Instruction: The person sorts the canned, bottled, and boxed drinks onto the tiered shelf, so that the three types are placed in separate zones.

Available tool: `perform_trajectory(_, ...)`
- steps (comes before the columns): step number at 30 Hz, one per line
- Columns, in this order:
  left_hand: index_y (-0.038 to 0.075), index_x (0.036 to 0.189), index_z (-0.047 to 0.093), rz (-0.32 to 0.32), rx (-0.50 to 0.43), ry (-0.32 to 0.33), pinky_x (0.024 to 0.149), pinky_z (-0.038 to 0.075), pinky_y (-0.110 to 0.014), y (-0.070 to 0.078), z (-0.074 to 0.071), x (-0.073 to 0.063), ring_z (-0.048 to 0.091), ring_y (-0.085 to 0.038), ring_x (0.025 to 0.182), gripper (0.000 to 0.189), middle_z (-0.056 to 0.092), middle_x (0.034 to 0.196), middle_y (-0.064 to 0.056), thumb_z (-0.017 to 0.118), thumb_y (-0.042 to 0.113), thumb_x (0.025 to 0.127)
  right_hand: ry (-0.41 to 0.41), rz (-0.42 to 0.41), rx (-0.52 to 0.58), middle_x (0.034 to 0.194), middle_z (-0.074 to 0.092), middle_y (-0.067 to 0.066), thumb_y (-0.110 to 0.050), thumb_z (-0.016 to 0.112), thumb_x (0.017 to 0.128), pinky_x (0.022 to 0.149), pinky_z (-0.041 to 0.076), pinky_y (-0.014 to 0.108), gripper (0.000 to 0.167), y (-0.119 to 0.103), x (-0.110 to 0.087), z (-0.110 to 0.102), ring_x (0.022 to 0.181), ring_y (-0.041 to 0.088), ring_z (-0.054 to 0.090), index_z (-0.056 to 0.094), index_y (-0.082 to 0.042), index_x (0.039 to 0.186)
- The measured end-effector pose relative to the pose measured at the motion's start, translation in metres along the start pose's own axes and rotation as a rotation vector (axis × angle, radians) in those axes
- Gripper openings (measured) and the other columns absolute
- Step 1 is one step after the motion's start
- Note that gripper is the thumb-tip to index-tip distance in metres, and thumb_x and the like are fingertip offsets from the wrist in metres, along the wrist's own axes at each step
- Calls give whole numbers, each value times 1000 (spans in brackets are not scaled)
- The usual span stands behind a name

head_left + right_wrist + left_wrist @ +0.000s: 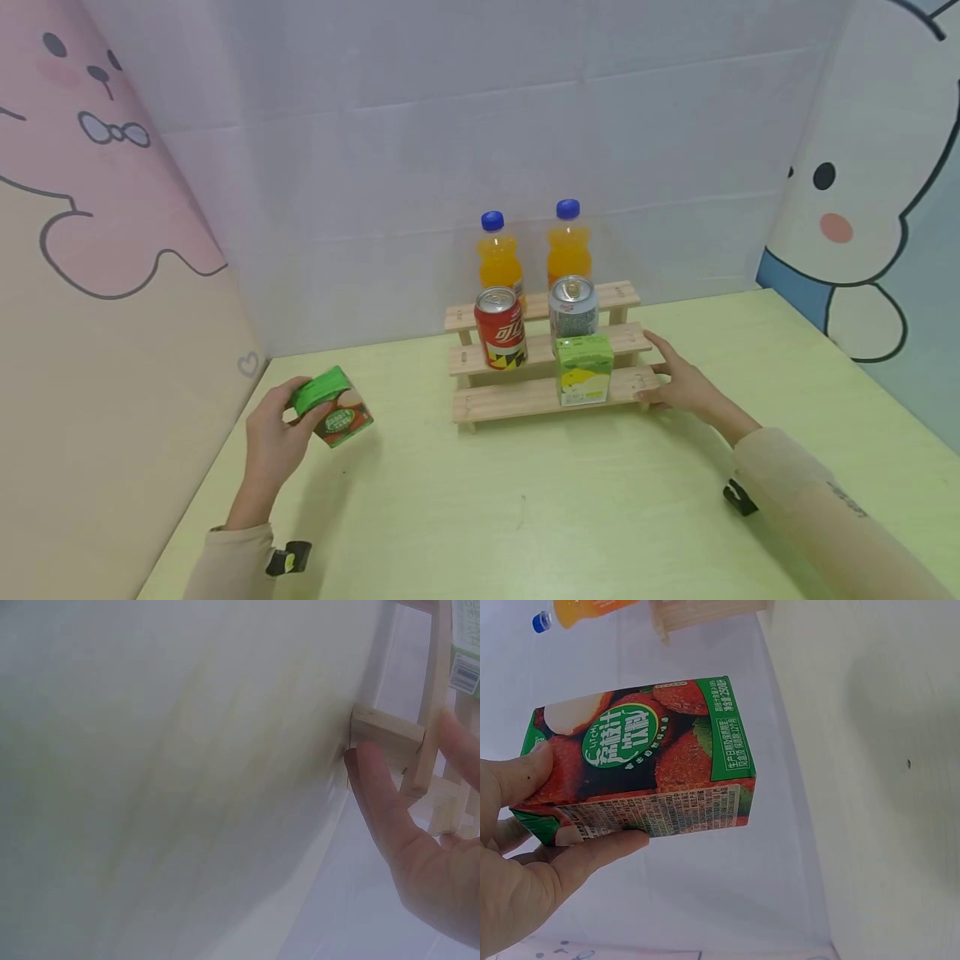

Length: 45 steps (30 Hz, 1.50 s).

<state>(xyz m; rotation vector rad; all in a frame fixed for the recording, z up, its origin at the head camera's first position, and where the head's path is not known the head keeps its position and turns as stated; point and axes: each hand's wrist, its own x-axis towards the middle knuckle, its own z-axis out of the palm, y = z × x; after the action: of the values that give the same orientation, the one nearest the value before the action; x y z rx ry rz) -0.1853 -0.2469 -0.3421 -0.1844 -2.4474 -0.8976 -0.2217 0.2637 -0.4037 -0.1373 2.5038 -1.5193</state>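
My left hand [277,429] holds a litchi juice box [343,414] by its green end, tilted above the table at the left. In the left wrist view the juice box [641,746] shows red litchis and a dark front, with thumb and fingers on opposite sides. My right hand [684,385] grips the right end of a three-step wooden rack [510,402]. Seen from the right wrist, that hand [427,862] has its digits on either side of the rack's plank [433,720], near a short leg.
On the rack stand two orange drink bottles [498,260] with blue caps at the top, a red can [501,329] and a silver can [573,310] on the middle step, and a green-yellow juice box [584,372] on the lowest. A white cloth wall [360,192] rises behind the table [480,508].
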Motion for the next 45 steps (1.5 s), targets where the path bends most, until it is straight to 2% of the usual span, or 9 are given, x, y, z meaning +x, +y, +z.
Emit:
perform_trajectory(3,-7,109,56,13,-9,-2,62,52,-19,3,2,0,54,-24,87,39,57,99,-18,72,-3,73,2,3,1,132,20,44,1,65,81,69,54,40,100,1,0,0,106,50,48,-8,-17,146)
perform_trajectory(6,-7,109,56,29,-36,-7,64,54,-30,8,3,-1,55,-28,88,39,57,99,-20,72,-3,74,2,5,2,132,20,44,2,65,81,69,54,40,100,1,0,0,106,51,47,-8,-17,146)
perform_trajectory(9,-7,109,56,45,-54,-9,64,53,-38,11,5,-1,55,-24,87,38,57,98,-20,72,-3,74,2,2,2,132,20,44,2,65,81,68,54,40,100,2,1,0,106,51,47,-8,-16,146)
perform_trajectory(12,-6,109,57,60,-49,-5,63,54,-35,13,6,0,52,-14,86,39,58,99,-18,72,-3,73,8,-5,-4,131,21,45,1,66,80,68,54,39,100,2,0,0,105,50,48,-7,-17,146)
perform_trajectory(16,-6,109,57,73,-57,-2,62,52,-20,17,8,1,49,-6,86,40,58,99,-17,73,-4,72,8,-9,-5,131,20,45,0,66,80,68,54,38,100,1,-2,-2,102,48,51,-7,-18,146)
perform_trajectory(23,-8,108,57,109,-120,7,63,50,-13,23,12,1,54,-18,86,41,58,97,-18,73,-8,70,-1,-4,18,132,19,45,2,65,81,69,54,41,100,-2,-2,-1,102,48,51,-9,-16,146)
perform_trajectory(28,-8,108,57,139,-154,8,62,46,-6,25,16,1,49,1,86,41,57,96,-18,73,-8,70,-6,1,25,133,18,45,2,64,81,69,53,42,100,-2,-2,0,102,47,52,-10,-17,146)
perform_trajectory(32,-7,108,56,165,-178,-4,63,46,-6,28,19,2,46,6,87,42,57,95,-18,73,-9,69,-7,-1,28,133,18,45,3,64,81,69,53,43,100,-1,-2,0,101,47,53,-10,-17,146)
perform_trajectory(45,-9,106,57,225,-250,-25,64,49,-12,39,30,4,51,-2,89,43,58,97,-18,73,-11,67,1,11,23,133,18,44,4,64,80,70,53,41,100,-2,-1,1,107,51,47,-9,-18,146)
